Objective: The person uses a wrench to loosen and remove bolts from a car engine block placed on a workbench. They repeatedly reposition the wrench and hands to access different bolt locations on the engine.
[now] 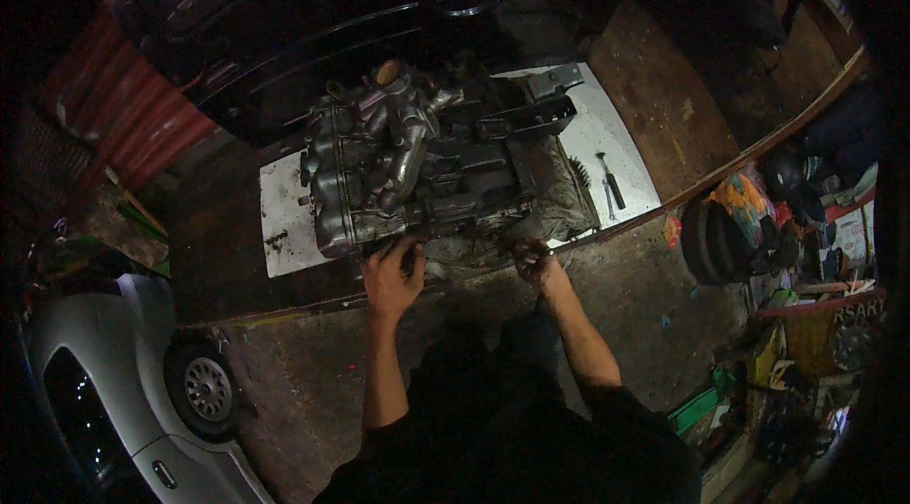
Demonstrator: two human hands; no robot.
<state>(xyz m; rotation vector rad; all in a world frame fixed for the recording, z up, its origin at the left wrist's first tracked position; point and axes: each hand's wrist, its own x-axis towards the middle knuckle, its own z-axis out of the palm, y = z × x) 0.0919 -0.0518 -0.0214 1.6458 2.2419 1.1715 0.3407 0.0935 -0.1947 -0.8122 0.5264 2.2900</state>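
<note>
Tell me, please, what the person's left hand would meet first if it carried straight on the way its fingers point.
Probably the near side of the grey engine block: the left hand already reaches its lower edge, fingers pointing up the picture into it. Depth is hard to judge.

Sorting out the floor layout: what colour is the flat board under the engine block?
White, with dark grime stains: the board under the grey engine block, clearest in the head view.

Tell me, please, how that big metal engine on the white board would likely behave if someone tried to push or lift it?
The engine looks like a solid block of cast metal, so it is probably very heavy and stiff. Its broad body lies flat on the white board, so tipping or rolling seems unlikely. Its surface looks grimy, so it may be slippery where the left hand touches it.
</note>
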